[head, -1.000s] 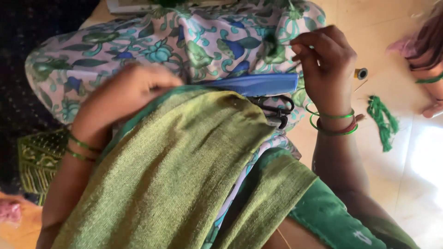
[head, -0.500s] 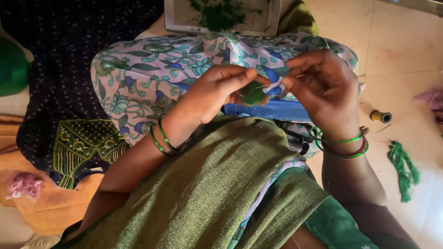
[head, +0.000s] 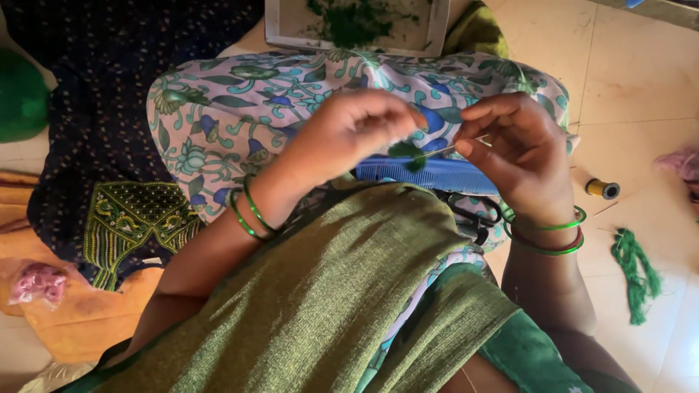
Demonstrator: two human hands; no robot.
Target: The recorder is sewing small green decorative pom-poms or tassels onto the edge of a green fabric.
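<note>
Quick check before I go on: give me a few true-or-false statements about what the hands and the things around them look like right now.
1. Both hands meet over a blue comb. True.
2. The left hand pinches a small green tuft. True.
3. The right hand holds scissors. False: it pinches a thin needle; the scissors lie on the lap.
4. The thread spool sits in the tray. False: it lies on the floor tiles.
5. A green thread bundle lies on the floor. True.
</note>
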